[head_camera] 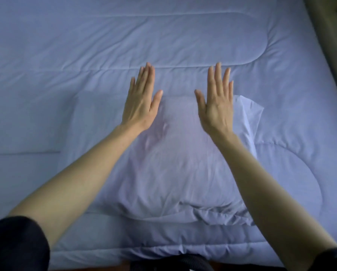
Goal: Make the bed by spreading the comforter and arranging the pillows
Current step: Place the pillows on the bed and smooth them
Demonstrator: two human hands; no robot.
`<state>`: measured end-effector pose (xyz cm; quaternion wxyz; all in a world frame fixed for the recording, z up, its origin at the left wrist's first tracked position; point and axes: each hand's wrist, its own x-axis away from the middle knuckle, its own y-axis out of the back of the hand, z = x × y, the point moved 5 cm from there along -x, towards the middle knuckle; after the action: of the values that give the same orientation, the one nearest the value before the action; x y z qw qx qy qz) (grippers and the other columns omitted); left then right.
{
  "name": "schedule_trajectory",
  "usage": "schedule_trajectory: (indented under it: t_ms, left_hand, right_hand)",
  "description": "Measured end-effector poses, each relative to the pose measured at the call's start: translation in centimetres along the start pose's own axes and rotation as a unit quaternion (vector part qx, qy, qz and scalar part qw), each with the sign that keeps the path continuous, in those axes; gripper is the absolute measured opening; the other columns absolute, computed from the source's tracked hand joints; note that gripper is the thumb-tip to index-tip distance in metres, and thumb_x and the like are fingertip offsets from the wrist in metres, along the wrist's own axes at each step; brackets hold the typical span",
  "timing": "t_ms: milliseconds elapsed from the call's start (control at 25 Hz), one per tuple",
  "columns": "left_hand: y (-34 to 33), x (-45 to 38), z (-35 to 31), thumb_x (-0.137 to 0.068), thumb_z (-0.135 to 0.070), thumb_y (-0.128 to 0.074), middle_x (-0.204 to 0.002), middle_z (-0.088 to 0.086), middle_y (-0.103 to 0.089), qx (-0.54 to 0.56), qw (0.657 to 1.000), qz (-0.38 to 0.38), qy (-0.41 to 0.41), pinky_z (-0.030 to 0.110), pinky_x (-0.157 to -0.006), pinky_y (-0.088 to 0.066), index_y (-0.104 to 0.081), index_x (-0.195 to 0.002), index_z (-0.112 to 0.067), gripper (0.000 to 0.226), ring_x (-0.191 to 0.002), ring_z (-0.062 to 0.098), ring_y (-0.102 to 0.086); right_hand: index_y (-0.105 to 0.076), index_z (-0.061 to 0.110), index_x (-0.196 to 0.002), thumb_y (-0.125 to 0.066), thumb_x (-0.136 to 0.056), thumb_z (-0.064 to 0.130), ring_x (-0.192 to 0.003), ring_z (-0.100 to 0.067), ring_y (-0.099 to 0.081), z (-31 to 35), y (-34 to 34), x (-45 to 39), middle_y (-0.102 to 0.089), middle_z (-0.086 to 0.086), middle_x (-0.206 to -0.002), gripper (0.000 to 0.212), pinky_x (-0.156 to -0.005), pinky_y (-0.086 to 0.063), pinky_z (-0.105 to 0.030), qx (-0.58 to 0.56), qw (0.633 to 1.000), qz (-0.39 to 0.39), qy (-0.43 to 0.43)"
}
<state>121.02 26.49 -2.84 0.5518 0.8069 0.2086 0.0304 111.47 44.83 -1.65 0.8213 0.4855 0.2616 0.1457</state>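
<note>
Head view: pillow point(175, 163) beneath flat left hand point(140, 100) and right hand point(216, 102).

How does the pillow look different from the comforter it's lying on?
The pillow is plump and covered in fine creases; the comforter lies flat with long stitched quilting lines. The pillow looks slightly paler, with a loose case flap at its right end; the comforter spreads across almost the whole view. Both are the same light blue fabric.
</note>
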Motion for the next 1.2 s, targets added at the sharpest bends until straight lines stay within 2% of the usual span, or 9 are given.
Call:
schedule_trajectory:
  t_ms: [160, 240, 560, 720, 760, 880, 1040, 1120, 1200]
  left_hand:
    - [-5.4, 9.4, 4.2, -0.094, -0.048, -0.019, -0.159, 0.011, -0.019, -0.124, 0.981, 0.147, 0.008, 0.048, -0.120, -0.019, -0.022, -0.150, -0.005, 0.072, -0.147, 0.025, -0.022]
    - [-5.6, 9.5, 6.0, -0.090, -0.053, -0.016, -0.159, 0.010, -0.019, -0.139, 0.974, 0.178, 0.036, 0.047, -0.119, -0.016, -0.021, -0.150, -0.006, 0.077, -0.147, 0.024, -0.022]
    - [4.9, 9.6, 9.8, -0.099, -0.037, -0.030, -0.160, 0.017, -0.008, -0.041, 0.985, -0.076, 0.148, 0.041, -0.120, -0.004, -0.012, -0.151, 0.000, 0.066, -0.149, 0.031, -0.007]
    - [-0.8, 15.7, 11.8, -0.088, -0.059, -0.009, -0.161, 0.010, -0.008, -0.127, 0.963, 0.160, 0.177, 0.048, -0.121, -0.011, -0.012, -0.152, -0.006, 0.083, -0.150, 0.025, -0.009]
    - [-0.9, 15.9, 12.1, -0.088, -0.061, -0.012, -0.162, 0.009, -0.007, -0.123, 0.959, 0.174, 0.185, 0.047, -0.121, -0.010, -0.010, -0.153, -0.008, 0.083, -0.150, 0.024, -0.007]
    - [2.3, 14.4, 10.4, -0.097, -0.048, -0.036, -0.162, 0.009, -0.002, -0.074, 0.978, 0.082, 0.177, 0.045, -0.121, -0.003, -0.006, -0.153, -0.007, 0.075, -0.150, 0.025, -0.001]
    - [5.0, 15.6, 5.9, -0.096, -0.043, -0.036, -0.161, 0.012, -0.005, -0.031, 0.991, -0.044, 0.121, 0.039, -0.120, 0.001, -0.008, -0.152, -0.004, 0.073, -0.150, 0.027, -0.002]
    - [2.4, 17.4, 3.8, -0.096, -0.051, -0.025, -0.160, 0.012, -0.011, -0.056, 0.995, 0.018, 0.076, 0.042, -0.120, -0.007, -0.015, -0.151, -0.004, 0.073, -0.149, 0.026, -0.009]
    - [-1.2, 19.5, 3.3, -0.087, -0.066, 0.001, -0.161, 0.008, -0.009, -0.101, 0.977, 0.174, 0.064, 0.044, -0.120, -0.009, -0.013, -0.152, -0.008, 0.088, -0.150, 0.022, -0.009]
  right_hand:
    - [-0.011, 0.016, -0.154, -0.025, -0.098, 0.055, -0.150, -0.025, -0.001, -2.9, -7.2, 8.7, -0.006, 0.000, -0.162, 0.070, -0.122, -0.003, -0.041, 0.099, 0.972, 0.215, 0.001]
    - [-0.009, 0.015, -0.154, -0.027, -0.098, 0.054, -0.150, -0.023, 0.003, -3.1, -7.9, 7.6, -0.003, 0.000, -0.163, 0.071, -0.122, -0.001, -0.041, 0.085, 0.969, 0.231, -0.023]
    - [-0.021, 0.008, -0.152, -0.039, -0.098, 0.043, -0.149, -0.033, -0.006, 12.2, -3.1, 2.7, -0.011, -0.005, -0.160, 0.067, -0.121, -0.008, -0.042, -0.106, 0.991, 0.016, 0.080]
    - [-0.012, 0.017, -0.154, -0.036, -0.098, 0.047, -0.150, -0.025, 0.002, 11.0, -10.7, 10.6, -0.001, 0.001, -0.162, 0.068, -0.122, 0.000, -0.041, 0.027, 0.953, 0.266, 0.139]
    - [-0.010, 0.019, -0.154, -0.034, -0.098, 0.050, -0.150, -0.024, 0.005, 10.1, -11.4, 11.2, -0.001, 0.002, -0.163, 0.069, -0.122, 0.002, -0.040, 0.042, 0.947, 0.294, 0.125]
    - [-0.012, 0.016, -0.154, -0.036, -0.097, 0.052, -0.150, -0.025, 0.005, 11.1, -8.1, 8.8, -0.002, 0.000, -0.163, 0.071, -0.122, 0.000, -0.042, -0.020, 0.972, 0.218, 0.091]
    - [-0.015, 0.014, -0.154, -0.040, -0.099, 0.046, -0.150, -0.026, 0.004, 10.1, -1.5, 9.2, 0.001, 0.006, -0.160, 0.068, -0.121, 0.001, -0.037, -0.107, 0.992, 0.045, 0.042]
    - [-0.013, 0.015, -0.154, -0.034, -0.099, 0.049, -0.150, -0.026, 0.003, 7.8, -2.1, 12.6, 0.003, 0.007, -0.159, 0.068, -0.122, 0.000, -0.037, -0.056, 0.992, 0.110, 0.034]
    - [-0.010, 0.019, -0.155, -0.021, -0.095, 0.060, -0.150, -0.025, 0.004, 5.1, -4.6, 16.6, 0.003, 0.006, -0.161, 0.073, -0.122, 0.001, -0.039, 0.050, 0.964, 0.255, 0.049]
